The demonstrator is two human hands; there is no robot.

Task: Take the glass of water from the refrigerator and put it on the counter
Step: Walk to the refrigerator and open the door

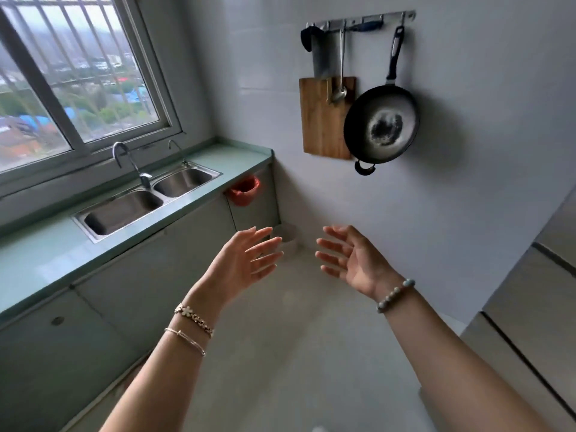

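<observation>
My left hand (246,263) and my right hand (349,260) are both held out over the floor in the middle of the view, palms facing each other, fingers spread, nothing in either. The refrigerator (530,307), silver with closed doors, stands at the right edge. A pale green counter (56,254) runs along the left wall under the window. No glass of water is in view.
A steel double sink (146,198) with a tap (131,163) is set in the counter. A wooden cutting board (324,120), a black pan (381,129) and utensils hang from a wall rack. A red bag (244,190) hangs by the counter's end. Bare floor lies ahead.
</observation>
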